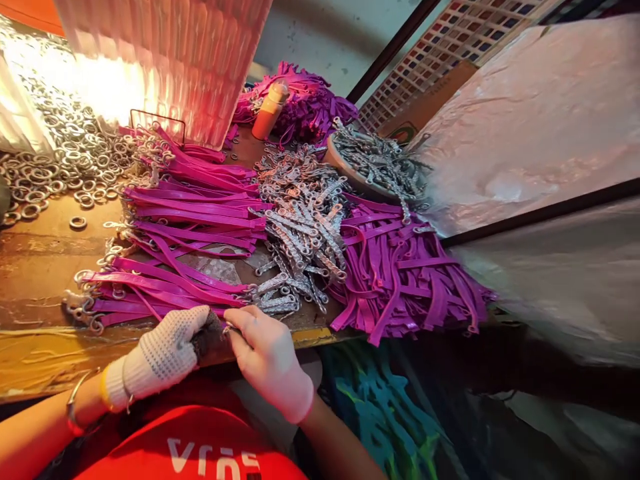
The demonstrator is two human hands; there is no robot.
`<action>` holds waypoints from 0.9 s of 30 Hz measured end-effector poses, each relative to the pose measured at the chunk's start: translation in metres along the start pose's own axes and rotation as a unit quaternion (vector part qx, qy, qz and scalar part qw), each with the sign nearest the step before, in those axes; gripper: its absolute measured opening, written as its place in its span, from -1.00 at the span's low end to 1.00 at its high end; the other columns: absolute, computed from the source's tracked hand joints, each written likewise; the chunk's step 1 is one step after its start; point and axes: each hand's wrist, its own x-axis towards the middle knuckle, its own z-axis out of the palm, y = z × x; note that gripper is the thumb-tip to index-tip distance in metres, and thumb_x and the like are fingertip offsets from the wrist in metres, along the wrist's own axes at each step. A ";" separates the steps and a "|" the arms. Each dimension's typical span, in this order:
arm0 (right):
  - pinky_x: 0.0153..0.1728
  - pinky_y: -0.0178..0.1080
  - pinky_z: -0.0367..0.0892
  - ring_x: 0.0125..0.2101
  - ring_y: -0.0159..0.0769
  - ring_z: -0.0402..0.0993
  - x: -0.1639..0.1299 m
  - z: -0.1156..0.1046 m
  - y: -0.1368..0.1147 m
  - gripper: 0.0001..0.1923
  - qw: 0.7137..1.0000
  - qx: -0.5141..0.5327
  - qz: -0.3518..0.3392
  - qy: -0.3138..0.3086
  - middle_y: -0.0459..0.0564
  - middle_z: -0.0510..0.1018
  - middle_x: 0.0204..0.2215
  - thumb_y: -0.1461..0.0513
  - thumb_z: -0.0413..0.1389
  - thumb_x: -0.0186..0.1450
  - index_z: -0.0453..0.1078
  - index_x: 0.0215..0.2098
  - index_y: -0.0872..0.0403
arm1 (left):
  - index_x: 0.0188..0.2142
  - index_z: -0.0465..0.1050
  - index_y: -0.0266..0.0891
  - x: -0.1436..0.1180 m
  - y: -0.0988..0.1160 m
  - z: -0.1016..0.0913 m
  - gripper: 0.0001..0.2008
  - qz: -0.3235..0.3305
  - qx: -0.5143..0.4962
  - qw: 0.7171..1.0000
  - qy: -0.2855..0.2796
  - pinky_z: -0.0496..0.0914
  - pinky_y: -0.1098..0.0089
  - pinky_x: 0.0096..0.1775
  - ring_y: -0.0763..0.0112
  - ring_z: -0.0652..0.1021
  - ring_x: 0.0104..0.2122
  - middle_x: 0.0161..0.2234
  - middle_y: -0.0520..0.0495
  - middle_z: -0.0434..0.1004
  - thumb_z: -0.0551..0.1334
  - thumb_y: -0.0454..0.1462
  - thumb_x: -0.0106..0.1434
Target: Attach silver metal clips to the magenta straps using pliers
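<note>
My left hand [160, 353], in a white dotted glove with dark fingertips, is closed at the table's front edge. Close beside it, my right hand [265, 357] wears a thin white glove and pinches a small metal piece [228, 328], mostly hidden by the fingers. What the left fingers hold cannot be made out. Just beyond both hands lie purple straps [170, 280] with metal rings at their left ends. A heap of short braided metal pieces [305, 227] with looped ends sits to their right. More purple straps [395, 273] are piled at the right.
Loose metal rings [95, 160] spread over the back left beside a translucent corrugated panel [170, 60]. An orange bottle [270, 110] stands before another purple strap heap [320, 100]. A bowl [345, 167] holds more braided pieces. Plastic-wrapped stacks [540, 113] border the right; blue-green straps [385, 407] hang below.
</note>
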 end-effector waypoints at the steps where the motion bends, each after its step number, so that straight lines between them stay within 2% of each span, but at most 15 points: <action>1: -0.23 -0.26 0.38 -0.26 -0.25 0.51 -0.001 0.004 -0.002 -0.77 1.000 -0.002 0.002 0.007 0.01 0.57 -0.26 0.36 0.06 0.35 0.45 -0.08 0.04 | -0.32 0.47 -0.22 -0.001 -0.007 0.003 -0.86 0.016 0.017 1.000 0.017 0.46 0.35 -0.21 0.29 0.55 -0.31 -0.30 -0.09 0.60 0.21 -0.23 0.16; 3: -0.22 -0.24 0.38 -0.25 -0.23 0.50 -0.003 0.012 -0.002 -0.72 1.000 -0.011 0.006 0.021 0.03 0.56 -0.26 0.40 0.03 0.31 0.45 -0.07 0.05 | -0.26 0.49 -0.20 -0.003 -0.023 0.009 -0.82 0.010 0.016 0.999 0.037 0.48 0.30 -0.16 0.24 0.56 -0.25 -0.27 -0.11 0.61 0.19 -0.22 0.16; 5: -0.23 -0.24 0.38 -0.26 -0.23 0.50 -0.005 0.020 0.000 -0.70 0.999 -0.014 0.015 0.037 0.03 0.56 -0.28 0.41 0.02 0.29 0.45 -0.08 0.06 | -0.21 0.50 -0.18 -0.004 -0.034 0.013 -0.78 -0.009 -0.003 0.999 0.052 0.49 0.32 -0.22 0.24 0.56 -0.28 -0.31 -0.10 0.60 0.20 -0.19 0.16; 7: -0.23 -0.24 0.37 -0.28 -0.23 0.51 -0.007 0.024 0.002 -0.71 0.998 -0.010 0.030 0.054 0.03 0.57 -0.30 0.40 0.01 0.29 0.45 -0.08 0.09 | -0.17 0.49 -0.16 -0.004 -0.035 0.014 -0.73 -0.022 -0.027 0.997 0.066 0.50 0.35 -0.28 0.25 0.55 -0.32 -0.32 -0.09 0.59 0.25 -0.16 0.13; 9: -0.24 -0.24 0.35 -0.30 -0.23 0.52 -0.008 0.025 0.003 -0.72 0.997 -0.012 0.040 0.060 0.03 0.57 -0.32 0.38 0.01 0.32 0.45 -0.07 0.10 | -0.18 0.48 -0.16 -0.004 -0.027 0.014 -0.70 -0.030 -0.061 0.995 0.076 0.49 0.36 -0.33 0.27 0.54 -0.35 -0.30 -0.09 0.59 0.28 -0.14 0.09; 12: -0.31 -0.25 0.28 -0.35 -0.24 0.50 -0.008 0.021 0.000 -0.79 0.997 -0.029 0.059 0.035 -0.01 0.56 -0.38 0.34 0.00 0.36 0.46 -0.17 0.07 | -0.28 0.42 -0.18 -0.003 -0.008 0.013 -0.77 -0.068 -0.122 0.989 0.049 0.40 0.44 -0.49 0.39 0.45 -0.52 -0.47 -0.02 0.49 0.26 -0.10 0.13; 15: -0.36 -0.27 0.22 -0.40 -0.28 0.49 -0.005 0.015 -0.001 -0.81 0.996 -0.026 0.083 0.009 -0.06 0.54 -0.44 0.30 -0.01 0.39 0.44 -0.28 0.04 | -0.32 0.37 -0.18 -0.001 0.003 0.011 -0.72 -0.103 -0.175 0.979 0.012 0.27 0.50 -0.59 0.49 0.32 -0.62 -0.58 0.07 0.37 0.29 -0.04 0.15; 18: -0.39 -0.29 0.20 -0.44 -0.32 0.48 -0.002 0.013 -0.004 -0.78 0.996 -0.031 0.080 0.002 -0.08 0.53 -0.49 0.29 -0.03 0.41 0.40 -0.34 0.04 | -0.31 0.38 -0.20 0.003 -0.001 0.010 -0.65 -0.126 -0.201 0.971 -0.025 0.21 0.53 -0.64 0.52 0.29 -0.65 -0.59 0.06 0.37 0.31 0.02 0.16; 21: -0.43 -0.27 0.18 -0.48 -0.29 0.44 -0.003 0.016 -0.011 -0.72 0.992 -0.115 0.055 0.011 -0.03 0.50 -0.53 0.23 -0.05 0.43 0.37 -0.43 0.05 | -0.35 0.33 -0.20 0.008 -0.009 0.015 -0.62 -0.158 -0.263 0.951 -0.040 0.15 0.54 -0.68 0.55 0.24 -0.71 -0.64 0.09 0.30 0.25 0.07 0.23; 22: -0.43 -0.26 0.20 -0.47 -0.26 0.45 -0.004 0.017 -0.013 -0.73 0.989 -0.138 0.050 0.014 0.00 0.51 -0.51 0.21 -0.04 0.43 0.38 -0.40 0.06 | -0.34 0.33 -0.20 0.010 -0.010 0.017 -0.62 -0.165 -0.295 0.941 -0.028 0.21 0.53 -0.66 0.54 0.27 -0.70 -0.62 0.08 0.32 0.26 0.07 0.22; 24: -0.40 -0.25 0.26 -0.43 -0.22 0.50 -0.006 0.017 -0.016 -0.76 0.991 -0.119 0.060 0.008 0.03 0.57 -0.45 0.17 -0.02 0.43 0.43 -0.20 0.12 | -0.29 0.37 -0.20 0.013 -0.008 0.018 -0.64 -0.157 -0.339 0.928 0.009 0.36 0.47 -0.55 0.49 0.38 -0.62 -0.55 0.04 0.40 0.32 0.01 0.14; 25: -0.39 -0.27 0.29 -0.41 -0.23 0.52 -0.006 0.014 -0.014 -0.75 0.995 -0.076 0.070 -0.003 0.02 0.59 -0.42 0.16 -0.01 0.44 0.42 -0.09 0.12 | -0.27 0.39 -0.20 0.015 -0.006 0.016 -0.66 -0.142 -0.337 0.930 0.024 0.41 0.45 -0.49 0.47 0.42 -0.58 -0.51 0.02 0.44 0.35 -0.03 0.11; 27: -0.32 -0.32 0.34 -0.36 -0.30 0.56 -0.003 0.004 -0.005 -0.73 0.996 0.021 0.091 0.000 -0.05 0.64 -0.36 0.16 -0.01 0.46 0.40 0.04 0.07 | -0.26 0.44 -0.21 0.023 0.001 0.006 -0.74 -0.105 -0.266 0.958 0.011 0.42 0.44 -0.46 0.45 0.43 -0.56 -0.50 0.00 0.47 0.31 -0.12 0.12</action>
